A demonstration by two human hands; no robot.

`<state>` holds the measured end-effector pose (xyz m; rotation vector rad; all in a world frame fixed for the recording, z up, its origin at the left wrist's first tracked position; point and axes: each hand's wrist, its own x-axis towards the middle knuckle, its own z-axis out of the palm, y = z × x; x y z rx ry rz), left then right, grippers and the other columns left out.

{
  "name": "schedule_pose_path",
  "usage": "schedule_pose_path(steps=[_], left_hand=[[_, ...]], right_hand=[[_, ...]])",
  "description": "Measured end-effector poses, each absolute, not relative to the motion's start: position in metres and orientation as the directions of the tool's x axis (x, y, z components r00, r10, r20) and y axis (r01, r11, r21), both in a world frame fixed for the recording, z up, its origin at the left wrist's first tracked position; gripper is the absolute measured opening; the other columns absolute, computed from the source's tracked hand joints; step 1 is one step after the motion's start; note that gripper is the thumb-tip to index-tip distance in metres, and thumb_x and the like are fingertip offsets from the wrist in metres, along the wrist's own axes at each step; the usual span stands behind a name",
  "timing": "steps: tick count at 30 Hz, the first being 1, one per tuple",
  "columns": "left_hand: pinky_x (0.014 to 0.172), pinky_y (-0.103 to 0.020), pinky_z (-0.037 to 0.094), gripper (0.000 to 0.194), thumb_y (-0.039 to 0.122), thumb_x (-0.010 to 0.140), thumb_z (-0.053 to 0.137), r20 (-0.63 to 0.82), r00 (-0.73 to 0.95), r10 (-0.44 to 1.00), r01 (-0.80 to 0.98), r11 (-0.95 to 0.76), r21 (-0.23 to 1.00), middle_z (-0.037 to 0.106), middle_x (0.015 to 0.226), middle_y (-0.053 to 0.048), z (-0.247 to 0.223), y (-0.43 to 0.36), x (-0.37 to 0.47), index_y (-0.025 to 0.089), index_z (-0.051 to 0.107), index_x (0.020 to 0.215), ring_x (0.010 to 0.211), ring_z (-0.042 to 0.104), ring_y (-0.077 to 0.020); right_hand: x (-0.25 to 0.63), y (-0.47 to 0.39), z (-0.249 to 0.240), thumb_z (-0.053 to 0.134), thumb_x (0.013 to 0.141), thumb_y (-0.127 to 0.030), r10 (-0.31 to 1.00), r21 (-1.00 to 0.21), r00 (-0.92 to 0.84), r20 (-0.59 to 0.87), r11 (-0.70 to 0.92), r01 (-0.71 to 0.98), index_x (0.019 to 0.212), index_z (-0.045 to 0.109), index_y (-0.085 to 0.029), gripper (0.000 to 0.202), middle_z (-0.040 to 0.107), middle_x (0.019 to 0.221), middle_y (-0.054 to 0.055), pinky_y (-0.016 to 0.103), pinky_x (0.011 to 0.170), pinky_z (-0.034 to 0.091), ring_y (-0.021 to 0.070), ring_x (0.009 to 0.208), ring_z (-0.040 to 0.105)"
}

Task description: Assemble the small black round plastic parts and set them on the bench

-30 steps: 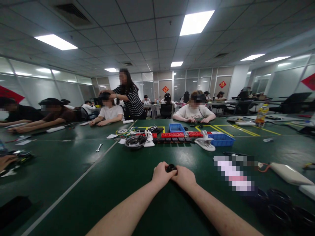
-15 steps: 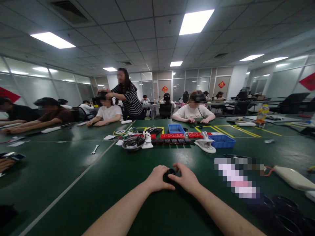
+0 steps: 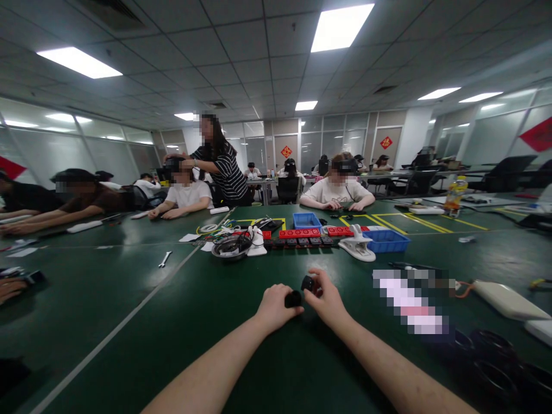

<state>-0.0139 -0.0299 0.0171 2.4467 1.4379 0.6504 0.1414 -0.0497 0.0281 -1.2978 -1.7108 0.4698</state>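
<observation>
Over the green table (image 3: 207,351), my left hand (image 3: 278,309) is wrapped round a black round part (image 3: 293,299) whose dark face shows between thumb and fingers. Just to its right and slightly higher, my right hand (image 3: 324,296) pinches a smaller black piece (image 3: 307,283) between thumb and fingertips. A narrow gap separates the two pieces. What exactly either piece is cannot be made out.
Across the table ahead are a dark bowl with cables (image 3: 230,246), a white clip stand (image 3: 357,244), red power strips (image 3: 301,233) and blue trays (image 3: 387,241). A wrench (image 3: 164,259) lies left; black rings (image 3: 494,376) lie near right. People sit opposite.
The smaller black piece has come away from the one in my left hand. My right hand has lifted it up and a little to the right. The camera view has shifted slightly.
</observation>
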Motion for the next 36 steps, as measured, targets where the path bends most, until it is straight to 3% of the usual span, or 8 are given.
schedule_pose_path(steps=[5, 8, 12, 15, 22, 28, 32, 36], left_hand=[[0.070, -0.030, 0.035, 0.038, 0.051, 0.061, 0.056, 0.239, 0.357, 0.903, 0.806, -0.428, 0.408, 0.054, 0.084, -0.004, 0.019, -0.028, -0.016, 0.018, 0.055, 0.082, 0.083, 0.049, -0.0211], [0.071, -0.030, 0.035, 0.040, 0.052, 0.062, 0.055, 0.232, 0.351, 0.907, 0.818, -0.418, 0.395, 0.055, 0.085, -0.004, 0.019, -0.027, -0.017, 0.019, 0.055, 0.084, 0.083, 0.049, -0.0215], [0.075, -0.030, 0.035, 0.042, 0.052, 0.062, 0.054, 0.185, 0.336, 0.924, 0.843, -0.382, 0.378, 0.054, 0.088, -0.004, 0.021, -0.028, -0.016, 0.019, 0.054, 0.087, 0.086, 0.049, -0.0212], [0.076, -0.030, 0.035, 0.041, 0.052, 0.063, 0.052, 0.167, 0.343, 0.925, 0.848, -0.381, 0.368, 0.054, 0.089, -0.004, 0.021, -0.029, -0.015, 0.020, 0.054, 0.088, 0.087, 0.049, -0.0209], [0.069, -0.027, 0.037, 0.037, 0.049, 0.062, 0.055, 0.137, 0.370, 0.919, 0.837, -0.394, 0.379, 0.054, 0.084, -0.003, 0.028, -0.034, -0.017, 0.018, 0.054, 0.083, 0.082, 0.050, -0.0197], [0.064, -0.025, 0.035, 0.030, 0.043, 0.059, 0.059, 0.103, 0.416, 0.904, 0.810, -0.419, 0.410, 0.053, 0.077, -0.001, 0.032, -0.089, -0.026, 0.018, 0.053, 0.075, 0.076, 0.049, -0.0173], [0.062, -0.025, 0.034, 0.031, 0.044, 0.058, 0.059, 0.083, 0.428, 0.900, 0.807, -0.422, 0.413, 0.053, 0.075, 0.000, 0.029, -0.129, -0.021, 0.019, 0.052, 0.075, 0.071, 0.047, -0.0160], [0.065, -0.027, 0.034, 0.051, 0.056, 0.044, 0.064, 0.051, 0.585, 0.809, 0.719, -0.547, 0.429, 0.053, 0.079, 0.001, 0.031, -0.150, -0.016, 0.020, 0.053, 0.079, 0.073, 0.046, -0.0170]], right_hand=[[0.147, -0.042, 0.021, 0.046, 0.064, -0.020, 0.887, -0.681, -0.026, 0.462, 0.374, 0.629, 0.094, 0.047, -0.018, 0.030, 0.054, 0.089, 0.003, 0.026, 0.067, 0.039, 0.0150, 0.075, 0.050], [0.153, -0.035, 0.013, 0.050, 0.061, -0.022, 0.906, -0.631, 0.086, 0.415, 0.218, 0.744, 0.083, 0.047, -0.018, 0.022, 0.054, 0.078, 0.002, 0.028, 0.068, 0.038, 0.0173, 0.076, 0.051], [0.158, -0.031, 0.004, 0.061, 0.055, -0.027, 0.942, -0.557, 0.161, 0.295, 0.033, 0.830, 0.092, 0.048, -0.019, 0.040, 0.056, 0.082, 0.004, 0.031, 0.069, 0.037, 0.0216, 0.081, 0.051], [0.157, -0.034, 0.004, 0.061, 0.057, -0.036, 0.920, -0.585, 0.161, 0.356, 0.086, 0.806, 0.103, 0.044, -0.018, 0.052, 0.055, 0.095, 0.006, 0.032, 0.076, 0.035, 0.0229, 0.092, 0.048], [0.143, -0.058, 0.020, 0.047, 0.071, -0.035, 0.853, -0.607, 0.154, 0.498, 0.216, 0.765, 0.094, 0.049, -0.016, 0.029, 0.055, 0.089, 0.006, 0.031, 0.077, 0.035, 0.0197, 0.086, 0.049], [0.132, -0.114, 0.027, 0.059, 0.062, -0.036, 0.947, -0.628, -0.234, 0.218, 0.320, 0.710, 0.092, 0.052, -0.020, 0.035, 0.056, 0.082, 0.001, 0.022, 0.061, 0.037, 0.0152, 0.074, 0.051], [0.131, -0.146, 0.033, 0.059, 0.060, -0.038, 0.966, -0.607, -0.250, 0.059, 0.234, 0.760, 0.085, 0.055, -0.021, 0.031, 0.058, 0.077, 0.001, 0.020, 0.053, 0.033, 0.0141, 0.067, 0.052], [0.142, -0.179, 0.046, 0.060, 0.058, -0.036, 0.972, -0.517, -0.231, 0.033, 0.214, 0.829, 0.077, 0.058, -0.021, 0.024, 0.059, 0.075, 0.000, 0.021, 0.052, 0.032, 0.0144, 0.066, 0.053]])
